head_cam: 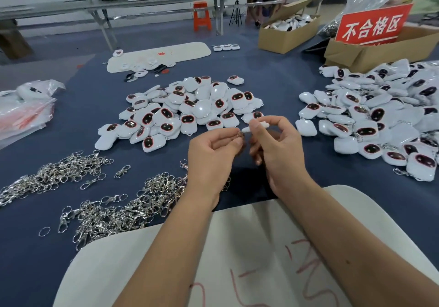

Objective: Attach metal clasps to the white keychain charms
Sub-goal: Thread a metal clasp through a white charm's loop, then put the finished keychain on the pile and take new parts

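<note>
Right hand (pixel 278 145): pinches a white charm (pixel 255 126) by thumb and forefinger, above the blue surface (pixel 297 86).
Left hand (pixel 213 152): fingers curled on a small metal ring (pixel 240 134), touching the charm's end.
Ahead: charm pile (pixel 190 109).
Right: bigger heap of charms (pixel 380 116), cardboard box (pixel 370 52) with red sign (pixel 373 25) behind.
Left: clasp piles (pixel 114 200), plastic bag (pixel 23 107).
Near edge: white board (pixel 237 259) under both forearms.

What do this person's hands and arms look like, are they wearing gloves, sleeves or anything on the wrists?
Nothing is worn on them. The left hand and right hand are bare, with no gloves, and no rings show. Both forearms are bare up to the bottom edge of the picture: no sleeves, watch or bracelets in view. The fingernails look short and unpainted.
</note>
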